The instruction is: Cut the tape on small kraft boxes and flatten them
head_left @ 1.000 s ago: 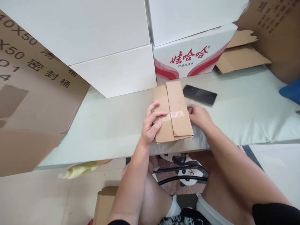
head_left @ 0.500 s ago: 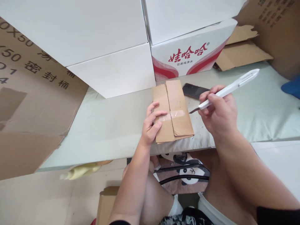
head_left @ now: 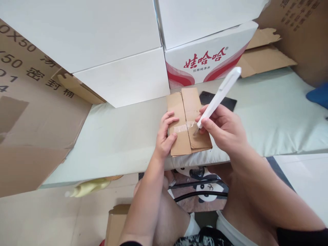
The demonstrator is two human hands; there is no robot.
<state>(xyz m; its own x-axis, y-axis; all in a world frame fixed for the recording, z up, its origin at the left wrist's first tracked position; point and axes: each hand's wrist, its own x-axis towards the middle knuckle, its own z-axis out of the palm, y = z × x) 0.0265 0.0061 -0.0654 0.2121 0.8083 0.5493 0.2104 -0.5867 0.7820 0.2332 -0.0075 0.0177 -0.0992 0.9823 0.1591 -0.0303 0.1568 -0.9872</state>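
Observation:
A small flat cardboard box (head_left: 177,142) lies on the pale green cloth surface, with clear tape (head_left: 180,128) across its middle seam. My left hand (head_left: 165,135) grips its left edge, thumb and fingers on the top face. Held in my right hand (head_left: 222,128) is a white utility knife (head_left: 217,97), its handle slanting up to the right. The thin blade points down at the right flap, just below the tape; whether it touches the cardboard I cannot tell. A black phone (head_left: 229,102) lies behind the right hand, partly covered.
White cartons (head_left: 123,82) stand stacked at the back, beside a red-and-white printed carton (head_left: 205,65). Big brown cardboard boxes (head_left: 38,119) flank the surface. Loose cardboard flaps (head_left: 266,59) lie at back right. The surface's front edge (head_left: 102,177) is near my knees.
My right hand has moved left with the knife, from beside the box to over its right flap, and the knife now stands steeper. My left hand stays on the box, its fingers slightly shifted.

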